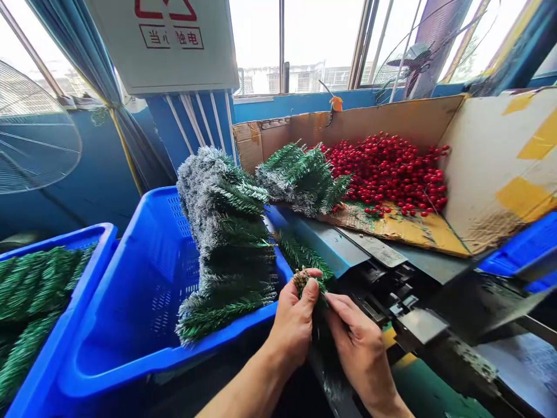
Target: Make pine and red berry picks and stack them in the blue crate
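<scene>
My left hand (296, 316) is closed around a small bundle of stems (301, 280) with brownish tips, thumb pressed on top. Close at its right, my right hand (359, 334) pinches at the green part of the same bundle; what exactly its fingertips hold is partly hidden. Frosted green pine sprigs (226, 249) are stacked over the edge of a blue crate (143, 278) to the left. Behind my hands, more sprigs (302, 174) lie beside a heap of red berries (391, 171) in an open cardboard box (374, 119). Green sprigs (304, 252) lie just beyond my fingers.
A metal machine (409, 307) stands right of my hands. Another blue crate (98, 244) with green sprigs is at the far left, below a fan (35, 133). A grey electrical box (174, 64) hangs on the wall. Blue crates (522, 249) show at the right.
</scene>
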Demonstrator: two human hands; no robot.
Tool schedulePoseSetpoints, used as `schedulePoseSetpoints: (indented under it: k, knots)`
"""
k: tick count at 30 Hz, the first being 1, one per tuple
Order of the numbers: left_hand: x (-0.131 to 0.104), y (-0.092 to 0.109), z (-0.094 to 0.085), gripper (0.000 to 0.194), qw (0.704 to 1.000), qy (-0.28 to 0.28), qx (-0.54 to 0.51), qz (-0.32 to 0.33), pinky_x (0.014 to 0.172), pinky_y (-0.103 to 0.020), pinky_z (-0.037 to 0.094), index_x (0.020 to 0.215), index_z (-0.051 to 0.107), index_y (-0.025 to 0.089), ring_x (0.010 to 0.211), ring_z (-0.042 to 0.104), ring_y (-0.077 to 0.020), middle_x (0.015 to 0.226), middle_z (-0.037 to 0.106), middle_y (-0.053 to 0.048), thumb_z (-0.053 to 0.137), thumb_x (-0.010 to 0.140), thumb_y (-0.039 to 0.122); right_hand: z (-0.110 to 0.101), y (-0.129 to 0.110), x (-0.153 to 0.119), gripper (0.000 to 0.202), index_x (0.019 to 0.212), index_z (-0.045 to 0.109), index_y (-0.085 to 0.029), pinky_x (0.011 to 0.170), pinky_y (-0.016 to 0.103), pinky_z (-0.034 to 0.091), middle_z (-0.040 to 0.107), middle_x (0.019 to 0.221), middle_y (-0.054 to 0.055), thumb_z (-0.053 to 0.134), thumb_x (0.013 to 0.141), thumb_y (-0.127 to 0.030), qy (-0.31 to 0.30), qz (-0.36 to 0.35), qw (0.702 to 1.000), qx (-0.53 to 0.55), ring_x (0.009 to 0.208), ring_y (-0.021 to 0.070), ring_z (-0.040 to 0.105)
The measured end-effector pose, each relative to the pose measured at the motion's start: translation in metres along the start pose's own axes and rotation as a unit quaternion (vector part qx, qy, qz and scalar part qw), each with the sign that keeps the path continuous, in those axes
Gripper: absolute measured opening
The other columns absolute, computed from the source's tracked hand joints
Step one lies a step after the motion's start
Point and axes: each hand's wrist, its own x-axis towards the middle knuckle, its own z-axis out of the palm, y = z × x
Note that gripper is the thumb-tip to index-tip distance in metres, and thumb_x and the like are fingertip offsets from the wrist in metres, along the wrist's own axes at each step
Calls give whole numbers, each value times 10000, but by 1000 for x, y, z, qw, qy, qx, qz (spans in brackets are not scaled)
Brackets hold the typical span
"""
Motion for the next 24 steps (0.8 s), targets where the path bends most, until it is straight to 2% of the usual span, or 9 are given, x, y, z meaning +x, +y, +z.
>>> schedulePoseSetpoints:
  k: [3,7,10,13,18,19,21,23,24]
  knots:
    - [4,-13,7,323,1000,-24,-4,-7,799,-250,398,1005,692,201,826,536,-137,985,649,-35,637,820,460,-8,4,-5,295,1225,602,-229,866,288,537,610,1180,71,441,978,-209,-34,2,999,-19,1062,199,604]
    - [10,-27,16,306,998,-4,-50,-40,878,-293,390,955,713,181,954,551,-196,1094,657,-68,629,818,441,-17,9,-14,359,1303,537,-201,935,329,516,580,1239,92,497,953,-265,-63,12,995,-70,1123,228,574]
    - [11,-39,26,340,988,-4,-139,-70,909,-314,398,1027,700,185,1035,548,-222,1141,656,-78,600,826,440,-24,17,-18,310,1255,566,-224,854,275,543,629,1143,65,500,952,-221,-28,11,996,-87,1021,197,623]
    - [9,-51,38,423,975,26,-207,-79,956,-303,396,1119,662,202,1119,529,-210,1181,646,-77,575,840,507,-31,25,-16,274,1206,599,-238,811,260,549,650,1086,54,514,947,-206,-11,14,995,-98,955,186,642]
    - [11,-60,46,402,991,47,-98,-73,859,-288,451,984,697,165,947,598,-193,1056,687,-90,607,820,521,-35,26,-15,301,1225,606,-231,787,273,574,657,1092,74,491,949,-195,-31,16,993,-113,962,207,653]
    - [13,-59,45,399,994,45,-80,-63,863,-293,453,946,704,158,944,604,-200,1021,696,-93,609,817,523,-37,25,-13,319,1245,595,-233,819,290,570,649,1122,78,479,951,-190,-42,8,992,-120,998,216,643]
    - [18,-58,41,385,996,39,-61,-46,897,-302,447,899,710,153,970,610,-213,991,706,-95,626,806,517,-46,26,-1,319,1237,606,-246,862,321,562,644,1149,70,465,953,-210,-108,-8,986,-126,1040,227,627]
    - [21,-57,34,374,995,43,-77,-49,893,-307,455,877,700,163,958,624,-215,977,714,-89,630,800,522,-62,35,25,266,1114,679,-261,873,332,555,668,1104,42,470,950,-282,-172,4,972,-158,1026,229,632]
    - [22,-59,31,375,993,49,-86,-59,856,-302,469,857,688,168,915,636,-209,944,721,-84,626,798,533,-72,44,45,264,1034,708,-260,883,341,544,679,1077,34,467,947,-323,-175,23,966,-189,1021,233,632]
